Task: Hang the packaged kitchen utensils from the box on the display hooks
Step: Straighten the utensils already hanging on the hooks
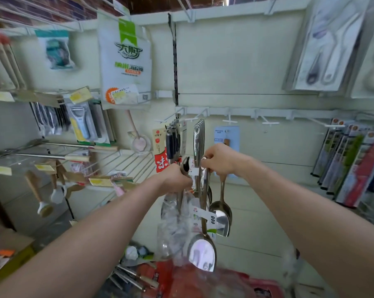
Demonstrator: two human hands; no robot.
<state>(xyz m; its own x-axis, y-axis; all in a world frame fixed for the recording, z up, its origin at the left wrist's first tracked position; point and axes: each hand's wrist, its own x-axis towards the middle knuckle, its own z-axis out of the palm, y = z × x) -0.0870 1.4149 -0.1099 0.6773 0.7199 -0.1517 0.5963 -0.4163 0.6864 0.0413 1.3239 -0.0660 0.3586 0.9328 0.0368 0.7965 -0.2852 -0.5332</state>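
While both arms reach up toward the far display wall, plastic-wrapped steel spoons dangling at centre just below the hook rail, left hand with fingers curled round their handles, right hand with fingers gripping the handle tops beside it

white green-logo bag upper left | peeler pack below-left of it | knife packs far right
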